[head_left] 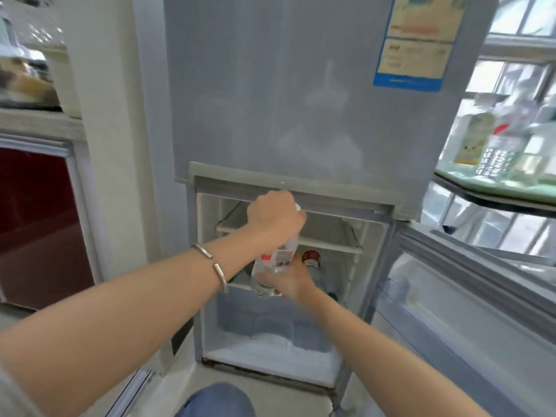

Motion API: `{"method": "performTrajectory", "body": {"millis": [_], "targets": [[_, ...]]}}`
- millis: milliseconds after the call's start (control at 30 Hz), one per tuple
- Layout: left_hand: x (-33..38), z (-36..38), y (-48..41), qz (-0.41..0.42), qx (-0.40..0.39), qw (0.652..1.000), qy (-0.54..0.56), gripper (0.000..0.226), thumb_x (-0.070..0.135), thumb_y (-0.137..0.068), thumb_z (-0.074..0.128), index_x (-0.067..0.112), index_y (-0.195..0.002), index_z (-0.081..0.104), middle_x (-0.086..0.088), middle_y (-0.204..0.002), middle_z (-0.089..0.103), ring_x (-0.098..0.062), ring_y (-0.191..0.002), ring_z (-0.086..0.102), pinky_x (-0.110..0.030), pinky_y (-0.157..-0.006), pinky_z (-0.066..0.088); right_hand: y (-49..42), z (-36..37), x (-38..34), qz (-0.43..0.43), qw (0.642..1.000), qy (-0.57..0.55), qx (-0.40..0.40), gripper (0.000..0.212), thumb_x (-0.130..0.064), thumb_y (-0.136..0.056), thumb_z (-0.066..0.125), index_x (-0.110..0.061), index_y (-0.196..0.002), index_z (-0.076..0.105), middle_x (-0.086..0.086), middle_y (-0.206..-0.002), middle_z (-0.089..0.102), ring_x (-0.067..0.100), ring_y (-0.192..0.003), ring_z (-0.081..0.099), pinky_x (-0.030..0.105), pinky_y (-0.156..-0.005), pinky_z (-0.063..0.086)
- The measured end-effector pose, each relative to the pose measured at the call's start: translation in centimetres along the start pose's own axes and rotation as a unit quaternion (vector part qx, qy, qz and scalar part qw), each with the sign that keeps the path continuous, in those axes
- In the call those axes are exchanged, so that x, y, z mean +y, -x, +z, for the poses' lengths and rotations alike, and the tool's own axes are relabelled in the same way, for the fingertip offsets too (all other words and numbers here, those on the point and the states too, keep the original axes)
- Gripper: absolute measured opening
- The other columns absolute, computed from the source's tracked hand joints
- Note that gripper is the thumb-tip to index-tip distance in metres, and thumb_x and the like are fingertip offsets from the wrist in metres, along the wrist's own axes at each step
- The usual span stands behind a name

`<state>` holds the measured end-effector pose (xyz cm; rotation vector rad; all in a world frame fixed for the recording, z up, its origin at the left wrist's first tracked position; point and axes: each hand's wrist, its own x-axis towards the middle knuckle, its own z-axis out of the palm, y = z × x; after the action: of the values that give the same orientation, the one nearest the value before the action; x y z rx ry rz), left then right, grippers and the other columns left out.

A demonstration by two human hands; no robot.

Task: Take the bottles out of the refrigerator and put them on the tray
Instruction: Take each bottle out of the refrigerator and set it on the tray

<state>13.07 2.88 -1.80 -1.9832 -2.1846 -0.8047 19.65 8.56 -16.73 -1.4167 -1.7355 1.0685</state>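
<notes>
The lower compartment of the grey refrigerator (301,191) stands open. My left hand (275,215) grips the top of a clear plastic bottle (272,266) with a red-and-white label, tilted in front of the shelves. My right hand (290,279) supports that bottle's base from below. Behind my hands a red-capped bottle (311,260) stands on the fridge shelf, and something green shows beside it. At the right, a pale green tray (493,185) carries several bottles (493,145), blurred.
The fridge door (469,296) hangs open to the right, below the tray. A frosted drawer (270,329) fills the fridge bottom. A dark red cabinet (39,224) stands at the left. My knee in jeans (219,401) is at the bottom.
</notes>
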Motion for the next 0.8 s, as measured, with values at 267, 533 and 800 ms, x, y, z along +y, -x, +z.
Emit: {"method": "performTrajectory", "body": {"millis": [267, 533, 800], "targets": [[12.7, -5.6, 0.6, 0.097, 0.054, 0.989, 0.095, 0.043, 0.052, -0.081, 0.058, 0.012, -0.07, 0.053, -0.002, -0.071, 0.057, -0.026, -0.074, 0.06, -0.028, -0.062, 0.044, 10.3, -14.4, -4.1, -0.02, 0.998, -0.034, 0.051, 0.039, -0.027, -0.063, 0.081, -0.023, -0.099, 0.065, 0.003, -0.102, 0.072, 0.022, -0.095, 0.069, 0.043, -0.089, 0.056], [26.0, -11.3, -1.5, 0.213, 0.159, 0.932, 0.247, 0.059, 0.067, -0.079, 0.056, 0.018, -0.051, 0.038, 0.005, -0.048, 0.039, -0.012, -0.045, 0.039, -0.023, -0.047, 0.033, 17.0, -27.4, -8.1, -0.086, 0.951, 0.09, 0.284, 0.069, -0.027, -0.064, 0.083, -0.02, -0.12, 0.043, -0.01, -0.102, 0.061, 0.01, -0.089, 0.061, 0.024, -0.074, 0.049], [33.5, -7.8, -5.8, 0.21, -0.006, 0.871, 0.444, 0.043, 0.04, -0.099, 0.037, 0.005, -0.103, 0.06, -0.015, -0.1, 0.069, -0.029, -0.088, 0.067, -0.04, -0.084, 0.055, 13.6, -38.4, -8.8, -0.082, 0.896, 0.047, 0.433, 0.071, -0.032, -0.067, 0.084, -0.009, -0.124, 0.051, 0.009, -0.11, 0.067, 0.024, -0.095, 0.066, 0.028, -0.074, 0.055]]}}
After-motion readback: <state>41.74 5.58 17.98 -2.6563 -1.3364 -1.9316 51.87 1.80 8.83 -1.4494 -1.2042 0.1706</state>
